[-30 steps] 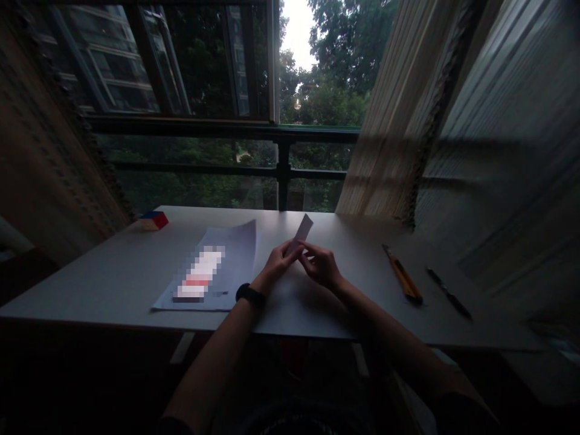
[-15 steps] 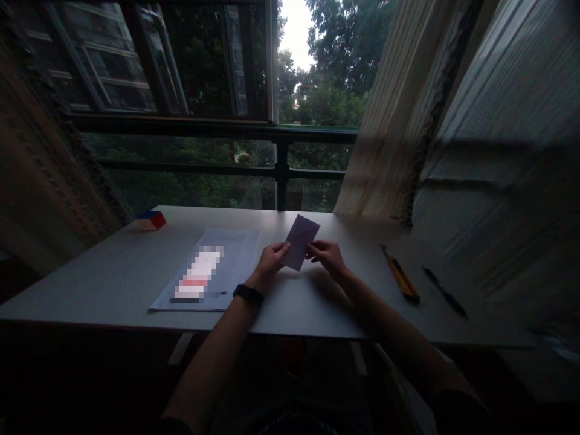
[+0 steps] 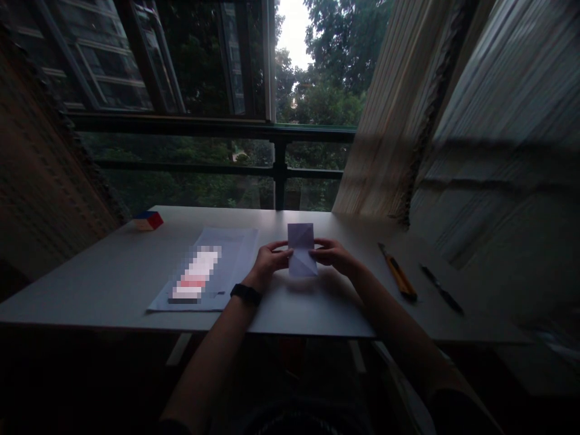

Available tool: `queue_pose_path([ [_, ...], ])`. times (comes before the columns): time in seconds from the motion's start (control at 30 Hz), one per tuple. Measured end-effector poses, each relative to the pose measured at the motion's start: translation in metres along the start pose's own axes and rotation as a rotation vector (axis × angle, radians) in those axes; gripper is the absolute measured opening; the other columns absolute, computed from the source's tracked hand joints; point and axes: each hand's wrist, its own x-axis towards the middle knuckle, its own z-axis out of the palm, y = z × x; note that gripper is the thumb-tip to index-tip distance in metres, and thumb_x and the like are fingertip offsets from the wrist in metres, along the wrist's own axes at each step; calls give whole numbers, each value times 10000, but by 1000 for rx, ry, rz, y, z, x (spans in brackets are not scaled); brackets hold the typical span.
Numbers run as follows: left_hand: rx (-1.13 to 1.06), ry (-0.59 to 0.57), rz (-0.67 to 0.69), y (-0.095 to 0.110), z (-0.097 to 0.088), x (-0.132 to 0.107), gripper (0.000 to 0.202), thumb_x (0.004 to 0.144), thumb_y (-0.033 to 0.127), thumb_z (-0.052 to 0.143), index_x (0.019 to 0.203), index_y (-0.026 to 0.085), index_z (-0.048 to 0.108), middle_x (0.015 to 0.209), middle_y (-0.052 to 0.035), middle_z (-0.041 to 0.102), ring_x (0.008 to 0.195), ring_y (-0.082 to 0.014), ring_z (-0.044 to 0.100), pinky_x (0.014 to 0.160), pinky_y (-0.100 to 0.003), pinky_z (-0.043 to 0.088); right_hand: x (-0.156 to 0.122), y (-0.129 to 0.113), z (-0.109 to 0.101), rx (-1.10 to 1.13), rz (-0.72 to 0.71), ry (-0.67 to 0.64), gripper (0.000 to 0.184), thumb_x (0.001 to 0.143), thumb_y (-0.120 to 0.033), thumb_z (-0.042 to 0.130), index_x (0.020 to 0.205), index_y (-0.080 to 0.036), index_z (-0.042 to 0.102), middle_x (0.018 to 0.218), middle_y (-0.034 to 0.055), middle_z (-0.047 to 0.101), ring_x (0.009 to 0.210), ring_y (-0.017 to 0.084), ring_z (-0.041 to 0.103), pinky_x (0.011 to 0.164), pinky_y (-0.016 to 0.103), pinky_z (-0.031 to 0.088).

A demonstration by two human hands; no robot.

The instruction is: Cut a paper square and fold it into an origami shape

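Note:
A small folded sheet of paper [image 3: 301,249], pale and rectangular with slanting crease lines, is held upright above the white table. My left hand [image 3: 270,258] pinches its left edge, thumb in front and fingers partly behind. On the opposite edge, my right hand [image 3: 334,255] grips the paper in the same way. The fingertips behind the paper are hidden. A dark band [image 3: 246,294] circles my left wrist. Flat on the table left of my hands lie larger paper sheets [image 3: 240,254], partly blurred out by a pixelated patch.
A yellow utility knife [image 3: 399,277] and a dark pen [image 3: 441,290] lie at the right of the white table [image 3: 104,272]. Near the back left corner sits a colored cube [image 3: 148,221]. Behind the table are a window railing [image 3: 280,172] and a curtain [image 3: 376,121].
The folded paper has turned from a tilt to nearly straight, and its creased face now shows. My right hand has shifted to its right edge; both hands now hold opposite sides.

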Motion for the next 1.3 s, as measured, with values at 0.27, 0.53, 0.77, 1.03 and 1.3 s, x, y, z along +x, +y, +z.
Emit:
queue_pose_path([
  [0.27,-108,-47,-10,0,-2,-1,398,505,192,782,862,85,642,701,-102,664,623,-214,639,624,-357,513,0,0,0,115,9,-5,306,574,-206,652,868,-133,693,473,-27,505,406,50,379,382,183,225],
  [0.53,-34,-5,-35,-1,-2,1,291,568,190,720,831,95,638,661,-80,640,572,-162,609,561,-279,489,-2,0,1,21,-19,-64,301,580,-183,573,844,-138,709,568,14,601,461,70,475,411,183,325],
  [0.77,-158,56,-15,4,4,0,357,687,420,645,881,146,523,773,-81,638,670,-174,637,662,-356,525,5,7,15,-118,-226,260,327,576,-173,466,793,-167,712,643,29,650,505,98,514,403,186,343],
  [1.03,-9,173,186,-7,-1,9,337,527,292,779,718,86,591,660,-46,634,634,-147,619,700,-324,521,1,2,20,-113,-195,180,306,635,-250,521,868,-151,693,713,51,661,605,139,580,478,214,420],
  [1.3,104,213,290,-3,2,5,356,485,306,794,718,77,654,647,-58,652,610,-159,611,641,-315,527,4,7,21,-107,-198,101,689,586,-317,717,1220,-174,485,658,1,633,551,121,559,506,237,448],
])
